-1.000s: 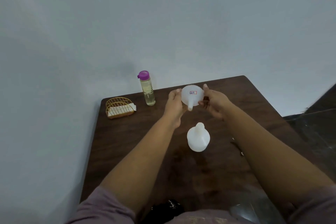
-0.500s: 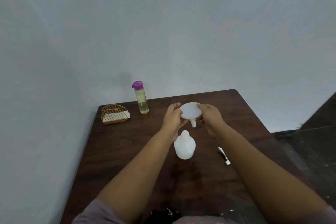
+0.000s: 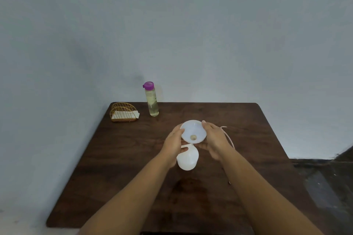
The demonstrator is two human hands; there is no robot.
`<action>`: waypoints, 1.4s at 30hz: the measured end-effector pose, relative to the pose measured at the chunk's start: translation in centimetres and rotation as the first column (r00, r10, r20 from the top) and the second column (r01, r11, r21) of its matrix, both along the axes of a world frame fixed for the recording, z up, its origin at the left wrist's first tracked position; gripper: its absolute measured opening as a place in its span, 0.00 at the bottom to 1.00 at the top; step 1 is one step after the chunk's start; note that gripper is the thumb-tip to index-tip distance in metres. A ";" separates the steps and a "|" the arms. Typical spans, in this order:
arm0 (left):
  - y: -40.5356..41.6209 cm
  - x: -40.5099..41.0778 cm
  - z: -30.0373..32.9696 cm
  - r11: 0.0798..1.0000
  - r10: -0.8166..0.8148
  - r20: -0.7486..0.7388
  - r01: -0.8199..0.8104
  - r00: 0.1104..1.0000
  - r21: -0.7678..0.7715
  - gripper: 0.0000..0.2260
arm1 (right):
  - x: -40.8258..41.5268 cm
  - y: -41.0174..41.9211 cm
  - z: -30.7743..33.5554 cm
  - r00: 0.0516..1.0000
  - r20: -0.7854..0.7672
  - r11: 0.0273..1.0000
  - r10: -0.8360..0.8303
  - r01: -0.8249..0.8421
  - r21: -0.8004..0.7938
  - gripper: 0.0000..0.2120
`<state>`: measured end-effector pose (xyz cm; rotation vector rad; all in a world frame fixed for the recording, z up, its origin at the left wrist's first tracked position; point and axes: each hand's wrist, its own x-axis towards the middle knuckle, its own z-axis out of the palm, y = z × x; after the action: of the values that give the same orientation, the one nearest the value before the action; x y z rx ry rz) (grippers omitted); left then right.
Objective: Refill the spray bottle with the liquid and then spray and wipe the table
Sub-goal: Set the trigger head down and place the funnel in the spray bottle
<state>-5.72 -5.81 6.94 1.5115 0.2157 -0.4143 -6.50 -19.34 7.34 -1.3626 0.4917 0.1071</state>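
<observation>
At the middle of the dark wooden table (image 3: 248, 120), both hands hold a white funnel (image 3: 193, 131) by its rim, left hand (image 3: 172, 144) and right hand (image 3: 214, 139) on either side; its spout seems to sit in the neck of the white spray bottle (image 3: 188, 159); a purple-capped bottle of liquid (image 3: 151, 99) stands at the far edge beside a wire holder (image 3: 123, 112).
</observation>
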 end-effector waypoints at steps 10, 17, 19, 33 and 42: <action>0.4 0.6 0.2 1.000 0.013 0.086 -0.014 0.996 0.017 0.11 | 2.1 0.0 0.0 0.994 0.030 0.994 0.106 -0.106 -0.002 0.16; 0.9 0.7 -0.7 0.994 -0.040 0.038 0.036 0.998 0.102 0.15 | 3.0 -0.3 -1.6 0.990 0.009 0.980 0.144 -0.142 -0.141 0.18; 0.9 0.8 -0.8 0.994 -0.041 0.037 0.037 0.998 0.100 0.15 | 3.3 -0.4 -1.9 0.989 -0.002 0.983 0.146 -0.145 -0.116 0.18; 0.8 1.5 -2.0 0.996 0.020 -0.002 -0.020 1.000 0.092 0.15 | 4.3 -0.3 -4.1 0.988 -0.015 0.962 0.154 -0.154 -0.224 0.18; 1.1 1.4 -3.5 0.995 0.037 -0.007 -0.036 0.999 0.096 0.17 | 3.8 -0.8 -5.7 0.984 -0.011 0.911 0.178 -0.169 -0.375 0.15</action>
<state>-4.28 -4.71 3.47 1.5972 0.2733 -0.3864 -2.68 -20.14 1.66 -1.7826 0.3813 0.1477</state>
